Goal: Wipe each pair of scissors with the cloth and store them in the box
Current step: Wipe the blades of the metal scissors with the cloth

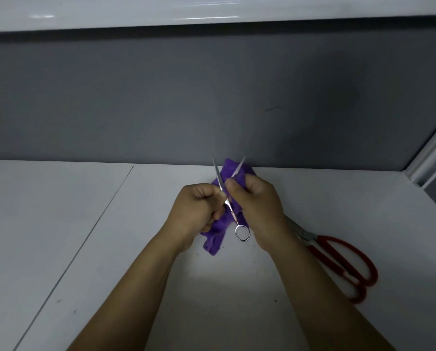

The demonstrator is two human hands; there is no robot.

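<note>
Thin silver scissors (pixel 231 211) are held up above the white table (pixel 110 236), their two blades spread apart in a V and pointing away from me. My left hand (pixel 196 211) grips one handle of them, with the finger ring hidden in my fist. The other ring (pixel 242 233) hangs free below. My right hand (pixel 257 206) holds a purple cloth (pixel 217 236) and pinches it around the right blade near the pivot. The cloth drapes down between both hands. No box is in view.
Large red-handled scissors (pixel 343 264) lie on the table to the right, partly hidden under my right forearm. A grey partition wall (pixel 212 97) closes the back of the table. A seam (pixel 85 236) runs across the table on the left.
</note>
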